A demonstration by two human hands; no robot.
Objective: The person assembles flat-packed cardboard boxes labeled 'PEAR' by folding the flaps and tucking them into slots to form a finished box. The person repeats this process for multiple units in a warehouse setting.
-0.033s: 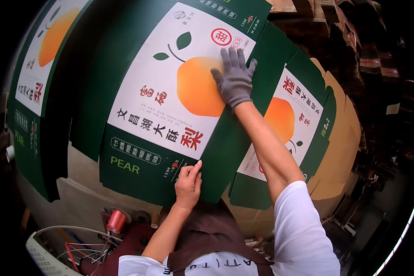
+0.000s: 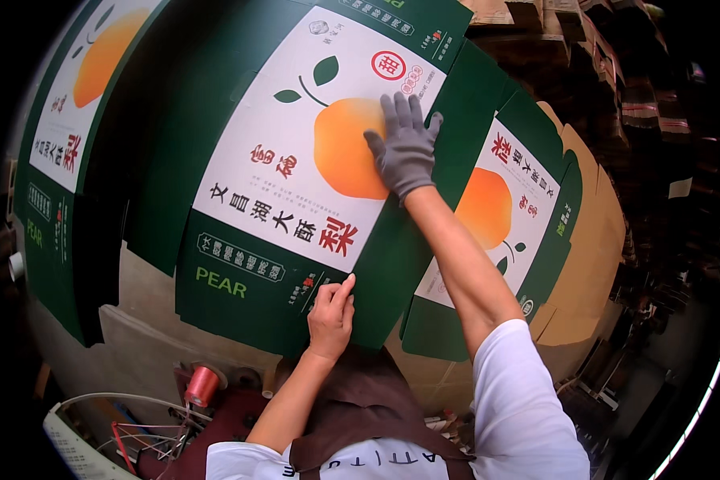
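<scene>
A large, flat sheet of dark-green cardboard (image 2: 296, 120), printed with a white panel and a rounded orange fruit, spreads out before the person in the brown cloth apron (image 2: 364, 400). Over to their left stands another green sheet with a matching fruit (image 2: 64, 200), and plain tan cardboard (image 2: 592, 264) shows beyond the right edge. The right hand, in a grey knit glove (image 2: 406, 148), lies open with fingers spread, its palm over the fruit's right side. The bare left hand (image 2: 330, 316) is half curled near the white panel's lower corner; I can't tell whether it pinches the cardboard. Lower left sits a shiny red spool (image 2: 203, 386).
</scene>
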